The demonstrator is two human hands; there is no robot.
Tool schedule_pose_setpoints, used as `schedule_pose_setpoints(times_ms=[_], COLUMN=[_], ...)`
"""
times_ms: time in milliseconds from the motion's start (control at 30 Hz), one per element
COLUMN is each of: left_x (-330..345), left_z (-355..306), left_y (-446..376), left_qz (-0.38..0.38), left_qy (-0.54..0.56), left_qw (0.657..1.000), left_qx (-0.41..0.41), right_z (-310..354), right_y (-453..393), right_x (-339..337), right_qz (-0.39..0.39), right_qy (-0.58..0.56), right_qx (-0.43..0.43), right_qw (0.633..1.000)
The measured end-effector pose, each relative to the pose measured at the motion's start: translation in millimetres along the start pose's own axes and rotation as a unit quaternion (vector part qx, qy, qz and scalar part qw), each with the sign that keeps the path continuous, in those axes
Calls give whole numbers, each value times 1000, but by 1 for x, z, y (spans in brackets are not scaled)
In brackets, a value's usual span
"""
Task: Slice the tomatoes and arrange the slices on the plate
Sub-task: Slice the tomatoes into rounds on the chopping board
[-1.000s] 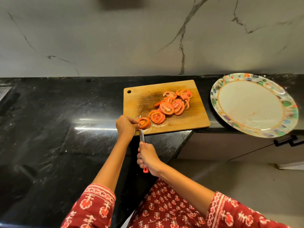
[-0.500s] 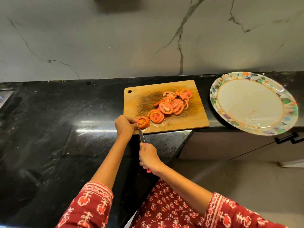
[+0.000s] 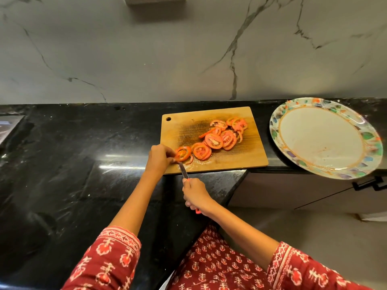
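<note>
Still, left hand (image 3: 159, 156) pinches tomato piece (image 3: 182, 153); right hand (image 3: 195, 195) grips knife (image 3: 183, 170).

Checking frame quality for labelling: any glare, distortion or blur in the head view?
Head view: bright streaks of glare on the black countertop left of the cutting board; wide-angle bend stretches the plate into an oval; tomato slices, left hand, right hand and knife look sharp.
</note>
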State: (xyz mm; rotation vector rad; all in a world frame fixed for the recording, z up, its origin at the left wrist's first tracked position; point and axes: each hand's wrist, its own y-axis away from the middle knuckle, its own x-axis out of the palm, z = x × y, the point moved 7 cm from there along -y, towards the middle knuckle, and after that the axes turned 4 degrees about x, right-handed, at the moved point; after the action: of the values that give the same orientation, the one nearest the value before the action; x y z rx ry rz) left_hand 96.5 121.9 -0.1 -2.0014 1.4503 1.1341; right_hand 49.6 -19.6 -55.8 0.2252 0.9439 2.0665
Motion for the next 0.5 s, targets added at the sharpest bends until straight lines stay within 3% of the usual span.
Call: schedule_pose_setpoints(times_ms=[233,400,500], left_x=[3,7,7], left_z=[1,3,2], left_y=[-4,-4,-7], left_qz=[9,17,3], left_qy=[-27,-62,-69], left_qw=[999,997,996], left_qx=[18,47,54], right_z=[13,10,-3], right_y=[-4,2,5], right_x=[-12,-16,-22], right_qz=[-77,-26,-6], right_qy=[186,132,168], right_qx=[-63,-20,0], right_qw=[978,991,986])
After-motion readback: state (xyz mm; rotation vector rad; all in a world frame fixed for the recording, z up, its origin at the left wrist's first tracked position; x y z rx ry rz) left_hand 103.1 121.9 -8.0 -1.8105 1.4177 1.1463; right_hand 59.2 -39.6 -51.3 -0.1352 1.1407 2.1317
